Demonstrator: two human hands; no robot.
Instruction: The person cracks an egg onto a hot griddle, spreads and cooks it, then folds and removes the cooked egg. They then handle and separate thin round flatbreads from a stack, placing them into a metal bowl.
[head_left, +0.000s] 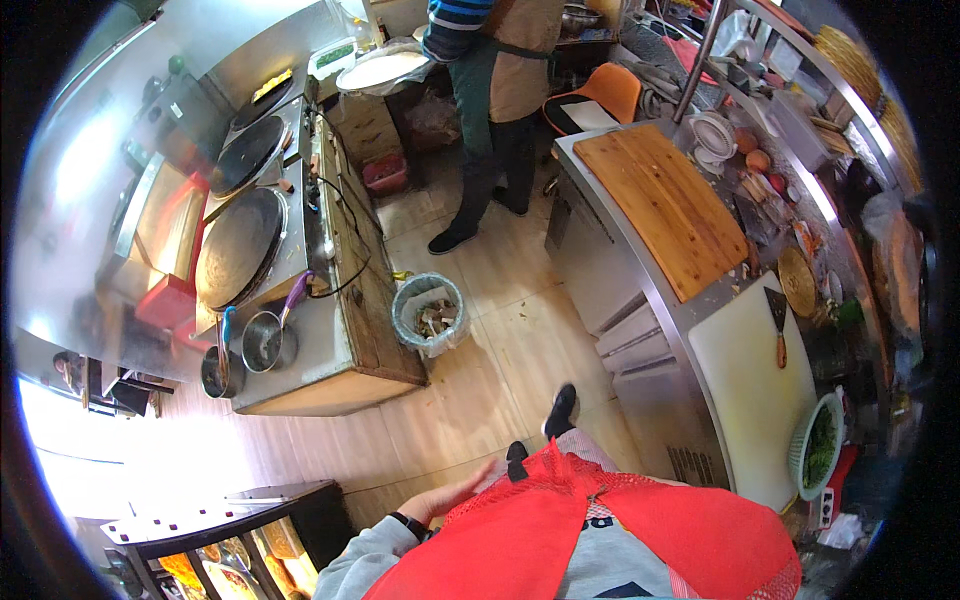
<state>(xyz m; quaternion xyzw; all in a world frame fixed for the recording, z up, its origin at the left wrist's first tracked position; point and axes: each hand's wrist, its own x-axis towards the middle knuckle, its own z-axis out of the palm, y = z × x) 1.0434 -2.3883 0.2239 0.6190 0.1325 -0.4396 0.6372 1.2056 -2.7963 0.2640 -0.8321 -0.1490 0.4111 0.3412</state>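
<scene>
My left hand (452, 497) hangs by my left side, next to the red mesh-edged vest (495, 540) that I wear. Its fingers stretch forward, and I see nothing held in it. A dark band (411, 526) circles that wrist. My right hand is out of view. On the floor ahead stands a bin (429, 313) lined with clear plastic, with scraps inside. To my right, a white cutting board (739, 390) lies on the steel counter (667, 315). A spatula with a wooden handle (781, 351) rests on the board, beside a pale basket of greens (817, 442).
A person (480, 112) in an apron stands across the aisle near an orange chair (611, 90). Round griddles (244, 244) line the left counter, with two saucepans (264, 341) at its near end. A wooden board (660, 202) covers part of the right counter.
</scene>
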